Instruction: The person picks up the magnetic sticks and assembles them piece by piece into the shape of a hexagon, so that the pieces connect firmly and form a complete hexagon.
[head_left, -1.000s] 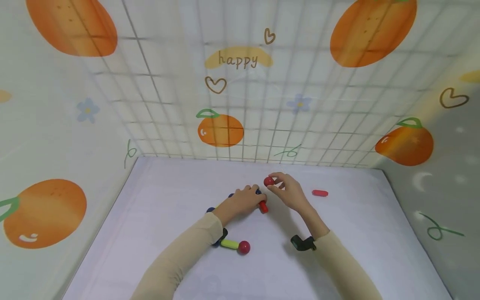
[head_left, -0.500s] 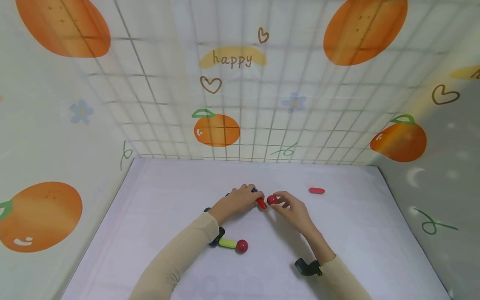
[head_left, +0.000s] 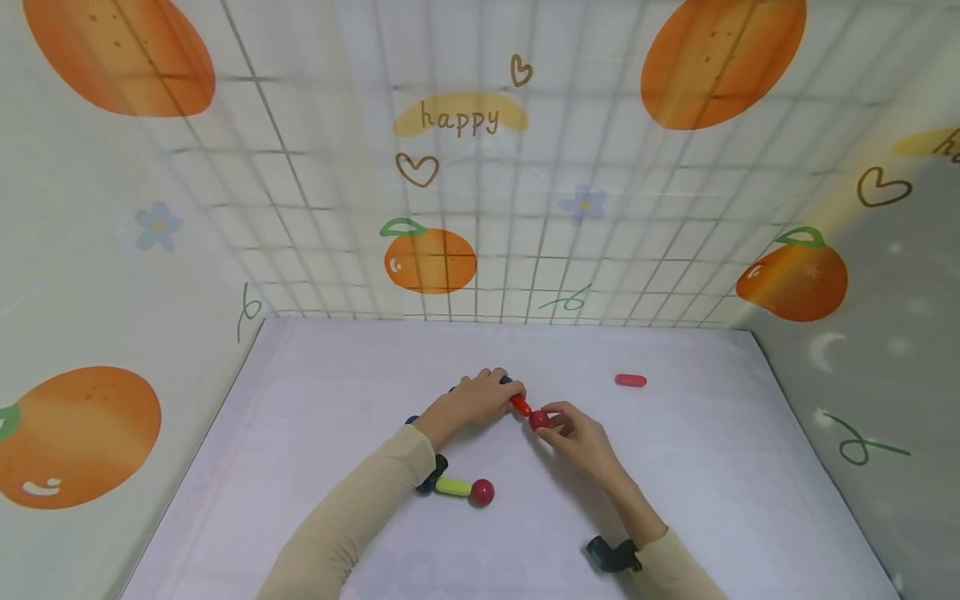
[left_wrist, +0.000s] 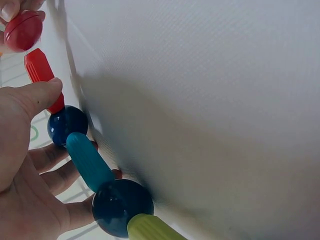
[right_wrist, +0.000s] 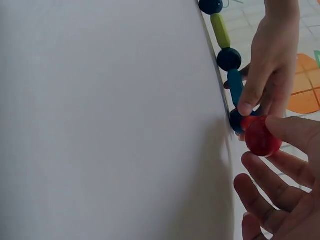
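Red ball point(head_left: 539, 420) in the right hand point(head_left: 585, 446) at the middle of the tabletop point(head_left: 697, 467), being pinched between thumb and fingers, sitting right at the free end of a red rod point(head_left: 520, 405), too close for telling contact from gap. At left, gripping that rod with the left hand point(head_left: 477, 398), pressing the thumb on its side and holding the other fingers behind. Running leftward from the rod: dark blue ball point(left_wrist: 62, 126), teal rod point(left_wrist: 90, 160), second blue ball point(left_wrist: 122, 207), lime rod point(left_wrist: 152, 229), third blue ball point(right_wrist: 210, 6). Lying on the near side: another lime rod point(head_left: 453, 487), carrying a second red ball point(head_left: 482, 492) at its right end. Lying loose at far right: short pinkish rod point(head_left: 631, 380).
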